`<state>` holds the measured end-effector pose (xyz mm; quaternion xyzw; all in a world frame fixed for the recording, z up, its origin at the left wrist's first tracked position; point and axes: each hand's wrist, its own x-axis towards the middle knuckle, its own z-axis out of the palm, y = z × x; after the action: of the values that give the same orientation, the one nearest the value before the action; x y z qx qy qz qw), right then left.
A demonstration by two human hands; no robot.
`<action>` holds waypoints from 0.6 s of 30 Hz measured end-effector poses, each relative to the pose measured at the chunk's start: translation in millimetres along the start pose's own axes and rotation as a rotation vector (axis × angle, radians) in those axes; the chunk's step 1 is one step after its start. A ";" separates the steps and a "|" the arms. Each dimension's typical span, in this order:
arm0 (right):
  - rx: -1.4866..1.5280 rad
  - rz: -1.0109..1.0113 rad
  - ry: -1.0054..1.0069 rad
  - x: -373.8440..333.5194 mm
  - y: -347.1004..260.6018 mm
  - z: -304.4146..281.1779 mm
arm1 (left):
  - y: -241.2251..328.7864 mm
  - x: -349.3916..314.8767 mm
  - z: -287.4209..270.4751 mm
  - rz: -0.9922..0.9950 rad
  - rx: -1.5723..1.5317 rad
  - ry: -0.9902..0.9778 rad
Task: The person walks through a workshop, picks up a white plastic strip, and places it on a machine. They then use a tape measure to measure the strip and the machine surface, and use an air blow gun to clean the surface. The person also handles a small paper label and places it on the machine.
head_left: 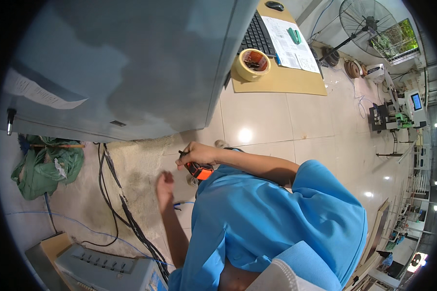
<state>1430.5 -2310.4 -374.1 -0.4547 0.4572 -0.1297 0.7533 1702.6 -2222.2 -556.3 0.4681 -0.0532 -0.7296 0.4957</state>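
My right hand point(199, 153) is closed in front of my blue shirt. It grips an orange-and-black tool point(199, 170) whose exact kind I cannot make out; a short black piece shows beside the fingers. Close by and lower to the left, my left hand point(165, 186) is raised. Its fingers are blurred, and no object shows in it. Parts of my shoes point(221, 144) peek out around the shirt and the tool.
A big grey cabinet point(145, 63) stands ahead. Black cables point(136, 225) and a thin blue line cross the dusty floor on the left, near a green sack point(48, 169) and a grey box with switches point(99, 266). A yellow tape roll point(252, 65) sits on a desk point(281, 86).
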 end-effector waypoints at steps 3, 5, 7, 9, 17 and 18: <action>-0.160 0.043 -0.069 -13.0 29.1 -26.3 | -127.3 -46.1 -12.3 -0.085 0.207 0.311; -0.351 -0.018 -0.155 -25.9 44.8 -55.4 | -185.3 -61.9 2.2 -0.141 0.252 0.336; -0.570 -0.107 -0.232 -36.7 58.9 -95.2 | -234.6 -54.3 34.4 -0.219 0.329 0.285; -0.666 -0.124 -0.252 -53.4 77.2 -139.7 | -278.4 -37.8 77.1 -0.080 0.235 0.340; -0.864 -0.089 -0.408 -135.7 133.1 -284.6 | -396.5 36.8 295.5 0.158 -0.111 0.347; -0.805 -0.151 -0.389 -146.2 139.9 -291.3 | -413.8 39.4 312.1 0.168 -0.050 0.319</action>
<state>1084.6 -2308.7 -452.2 -0.7594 0.2866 0.0919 0.5769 1191.4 -2165.2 -631.8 0.5592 0.0053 -0.6032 0.5688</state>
